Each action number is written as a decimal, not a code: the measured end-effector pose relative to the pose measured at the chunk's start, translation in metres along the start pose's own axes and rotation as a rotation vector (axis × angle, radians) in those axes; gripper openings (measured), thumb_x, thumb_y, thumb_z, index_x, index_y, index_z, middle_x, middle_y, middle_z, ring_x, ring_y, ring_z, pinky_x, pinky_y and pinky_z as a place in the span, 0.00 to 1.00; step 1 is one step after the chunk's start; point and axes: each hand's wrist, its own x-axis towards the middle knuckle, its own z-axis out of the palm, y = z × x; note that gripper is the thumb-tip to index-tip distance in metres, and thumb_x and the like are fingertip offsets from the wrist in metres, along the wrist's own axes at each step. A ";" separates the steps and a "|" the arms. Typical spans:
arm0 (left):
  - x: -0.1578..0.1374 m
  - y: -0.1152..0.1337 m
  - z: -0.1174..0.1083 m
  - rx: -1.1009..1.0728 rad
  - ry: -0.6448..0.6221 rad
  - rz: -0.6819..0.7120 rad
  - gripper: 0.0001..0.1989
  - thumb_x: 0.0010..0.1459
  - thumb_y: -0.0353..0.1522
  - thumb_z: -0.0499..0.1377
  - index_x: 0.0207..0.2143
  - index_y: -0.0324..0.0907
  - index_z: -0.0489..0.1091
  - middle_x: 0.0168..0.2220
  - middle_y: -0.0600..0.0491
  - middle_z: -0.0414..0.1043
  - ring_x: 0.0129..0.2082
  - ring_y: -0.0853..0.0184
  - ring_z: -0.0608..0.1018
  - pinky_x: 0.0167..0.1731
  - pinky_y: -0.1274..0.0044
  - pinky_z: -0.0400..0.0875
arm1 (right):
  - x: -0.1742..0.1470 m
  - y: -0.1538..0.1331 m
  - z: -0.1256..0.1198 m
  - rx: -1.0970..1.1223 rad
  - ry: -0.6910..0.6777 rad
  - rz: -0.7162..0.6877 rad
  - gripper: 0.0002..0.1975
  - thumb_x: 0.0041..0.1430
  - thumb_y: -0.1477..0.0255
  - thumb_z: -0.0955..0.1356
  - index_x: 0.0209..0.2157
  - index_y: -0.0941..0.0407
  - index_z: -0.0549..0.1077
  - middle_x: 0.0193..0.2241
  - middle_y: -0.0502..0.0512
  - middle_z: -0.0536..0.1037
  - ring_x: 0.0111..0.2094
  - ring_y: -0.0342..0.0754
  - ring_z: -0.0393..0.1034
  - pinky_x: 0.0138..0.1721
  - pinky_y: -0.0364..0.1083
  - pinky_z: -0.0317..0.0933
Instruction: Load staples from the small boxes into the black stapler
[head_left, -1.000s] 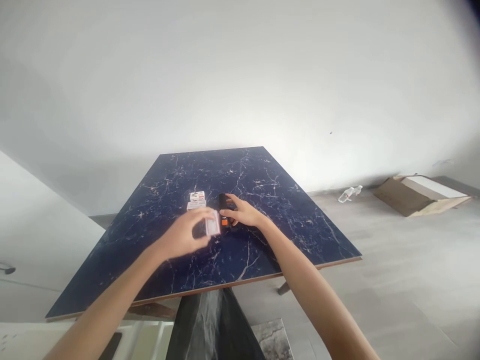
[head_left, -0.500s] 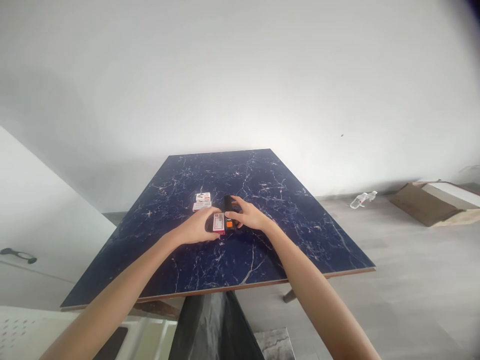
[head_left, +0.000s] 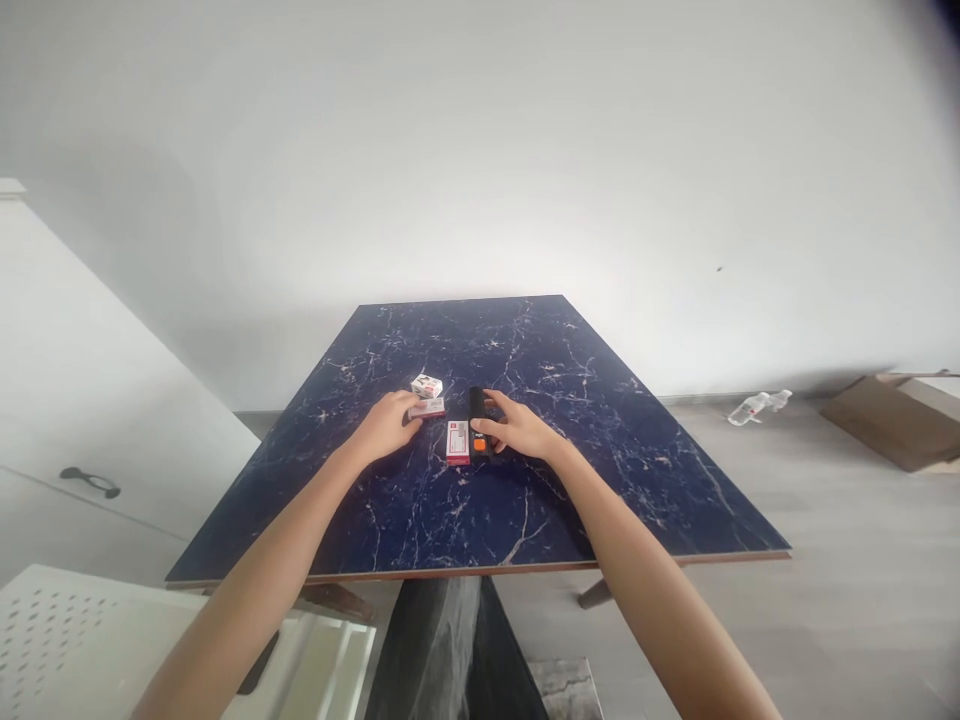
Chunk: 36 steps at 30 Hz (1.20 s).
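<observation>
My left hand (head_left: 388, 424) pinches the left end of a small flat red and white box (head_left: 430, 408), thumb in front and fingers behind. Directly behind that box, a white carton with dark and red print (head_left: 427, 386) sits turned at an angle. My right hand (head_left: 517, 428) is closed around a black handheld device with an orange patch (head_left: 478, 444), which rests at the table's middle. Close against the device's left side lies another red and white box (head_left: 457, 443), label up, with neither hand holding it.
The dark blue marbled table (head_left: 480, 335) stands by a pale wall. On the floor to the right lie clear plastic bottles (head_left: 757, 406) and an open cardboard box (head_left: 885, 422). At the lower left is a white perforated surface (head_left: 60, 630).
My left hand has let go of the box beside the device and moved back-left to grip the flat box. The carton has turned askew. My right hand stays on the device; the view has shifted.
</observation>
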 end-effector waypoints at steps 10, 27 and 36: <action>0.001 -0.001 -0.002 -0.217 -0.159 0.085 0.20 0.57 0.44 0.63 0.50 0.49 0.78 0.61 0.46 0.69 0.55 0.51 0.74 0.52 0.61 0.72 | 0.004 0.006 0.001 0.023 -0.008 -0.042 0.38 0.58 0.52 0.71 0.65 0.50 0.61 0.64 0.62 0.66 0.31 0.47 0.77 0.26 0.47 0.77; 0.024 0.004 0.007 -0.111 -0.160 0.138 0.21 0.54 0.46 0.64 0.46 0.45 0.73 0.53 0.44 0.72 0.54 0.49 0.72 0.50 0.60 0.70 | 0.003 0.002 -0.001 -0.021 -0.027 -0.041 0.39 0.59 0.52 0.70 0.67 0.48 0.58 0.64 0.61 0.65 0.33 0.47 0.77 0.26 0.46 0.78; 0.004 0.023 -0.015 -0.428 0.070 0.139 0.19 0.61 0.41 0.57 0.53 0.47 0.68 0.47 0.49 0.67 0.44 0.60 0.74 0.47 0.67 0.70 | 0.003 0.003 -0.001 -0.015 -0.013 -0.025 0.37 0.59 0.51 0.71 0.65 0.50 0.62 0.62 0.61 0.68 0.32 0.47 0.77 0.27 0.47 0.78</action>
